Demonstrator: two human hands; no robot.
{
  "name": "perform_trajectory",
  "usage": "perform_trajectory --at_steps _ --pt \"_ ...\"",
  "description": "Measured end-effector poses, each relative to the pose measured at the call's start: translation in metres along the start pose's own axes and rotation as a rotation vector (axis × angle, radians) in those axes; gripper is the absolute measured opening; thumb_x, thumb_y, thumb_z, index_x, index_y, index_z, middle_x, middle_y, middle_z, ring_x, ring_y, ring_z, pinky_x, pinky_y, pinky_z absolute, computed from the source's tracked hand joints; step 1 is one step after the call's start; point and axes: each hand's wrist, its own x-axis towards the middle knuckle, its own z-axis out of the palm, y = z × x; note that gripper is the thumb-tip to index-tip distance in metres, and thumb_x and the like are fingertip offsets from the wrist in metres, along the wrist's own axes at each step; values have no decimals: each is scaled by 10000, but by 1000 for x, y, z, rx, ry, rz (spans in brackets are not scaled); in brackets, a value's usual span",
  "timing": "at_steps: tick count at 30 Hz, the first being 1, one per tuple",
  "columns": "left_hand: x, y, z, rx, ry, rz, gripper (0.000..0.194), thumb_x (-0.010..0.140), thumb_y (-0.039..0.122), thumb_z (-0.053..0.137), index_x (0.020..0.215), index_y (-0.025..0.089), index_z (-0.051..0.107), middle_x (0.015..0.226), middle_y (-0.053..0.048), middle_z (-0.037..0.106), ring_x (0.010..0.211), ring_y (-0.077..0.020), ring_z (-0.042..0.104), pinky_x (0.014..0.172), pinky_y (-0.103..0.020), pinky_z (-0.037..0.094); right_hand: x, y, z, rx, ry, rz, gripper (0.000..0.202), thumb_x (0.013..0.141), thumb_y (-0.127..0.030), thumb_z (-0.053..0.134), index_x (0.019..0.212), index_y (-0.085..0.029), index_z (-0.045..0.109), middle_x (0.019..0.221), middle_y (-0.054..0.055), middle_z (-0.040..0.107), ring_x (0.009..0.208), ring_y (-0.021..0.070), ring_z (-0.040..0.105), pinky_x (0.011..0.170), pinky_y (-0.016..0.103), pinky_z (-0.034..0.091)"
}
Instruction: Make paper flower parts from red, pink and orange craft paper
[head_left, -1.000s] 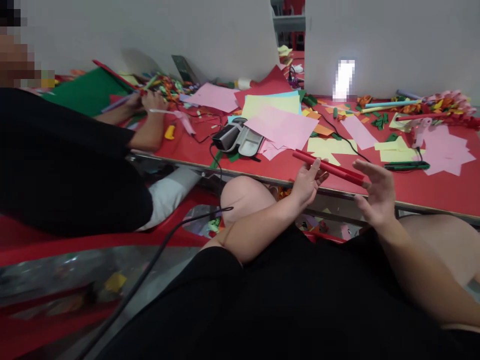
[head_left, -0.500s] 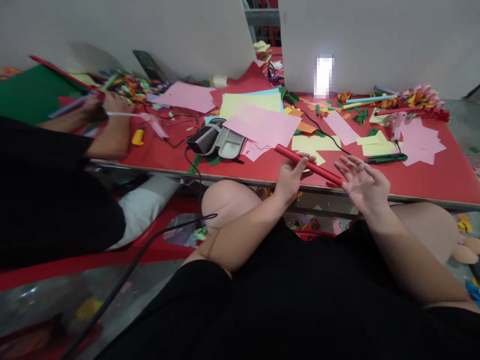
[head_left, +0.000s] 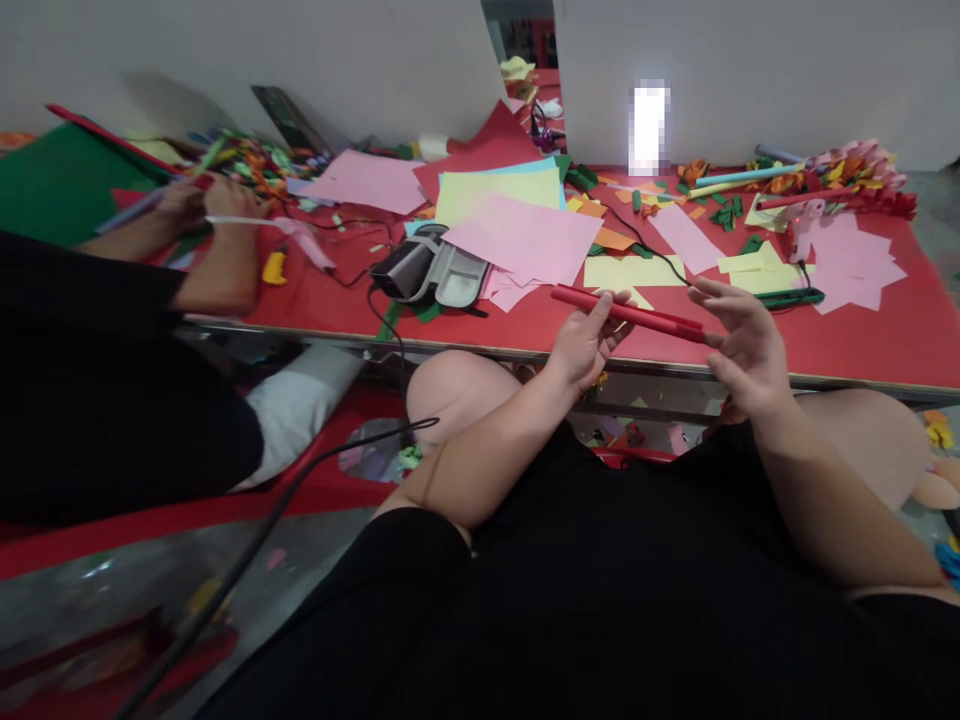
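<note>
A rolled red paper tube (head_left: pixel 645 316) is held above the table's front edge, slanting slightly down to the right. My left hand (head_left: pixel 589 345) pinches it near its left part, thumb on top. A loose edge of the roll seems to stand off along its right part. My right hand (head_left: pixel 746 345) is at the tube's right end, fingers apart and curved, with the end between thumb and fingers but no clear grip. Beyond my hands lie pale yellow paper pieces (head_left: pixel 634 271) and a large pink sheet (head_left: pixel 529 238).
A pink glue gun (head_left: pixel 802 228) stands on the red table (head_left: pixel 877 345) at the right, beside a green cutter (head_left: pixel 791 298). An open grey case (head_left: pixel 459 280) lies left of centre. At the left, a person's hands (head_left: pixel 232 205) work near another glue gun (head_left: pixel 304 243).
The tube has turned nearer to level and its loose edge now shows. My right hand has risen a little and turned, its fingers curving round the tube's end.
</note>
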Motion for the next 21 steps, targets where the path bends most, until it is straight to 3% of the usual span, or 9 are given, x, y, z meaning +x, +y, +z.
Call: perform_trajectory --at_steps 3,6,12,16,21 --pt "3 0 -1 -45 73 -38 104 1133 226 778 1047 181 815 1132 -48 884 995 -136 844 1000 -286 681 -5 -4 2 -89 -65 -23 663 661 -395 1095 1275 -429 848 1670 36 658 1696 510 476 1365 769 489" --pt "6 -2 -2 -45 85 -58 53 1117 218 798 1078 182 800 1155 -60 892 1072 -162 856 1041 -313 685 -6 -4 5 -93 -75 17 715 608 -382 1112 1271 -428 847 1669 29 652 1712 524 444 1368 794 470" --pt "9 -5 -3 -18 15 -14 51 1089 203 831 1067 204 785 1132 -46 894 1169 -190 865 1091 -348 675 4 -3 3 69 58 67 625 705 -581 1049 1259 -412 817 1730 28 616 1753 481 412 1247 698 607" --pt "10 -5 -1 19 -67 21 105 1115 180 785 1014 207 772 1070 -24 880 1067 -161 863 1025 -328 682 12 -6 -7 253 118 234 523 766 -665 940 1203 -415 800 1682 -10 686 1723 429 475 1175 638 670" --pt "6 -5 0 81 -96 51 123 1080 197 836 988 220 756 1058 -17 853 1060 -165 848 989 -324 691 15 -5 -22 369 116 393 439 831 -622 897 1185 -376 812 1604 31 746 1686 433 533 1306 715 581"
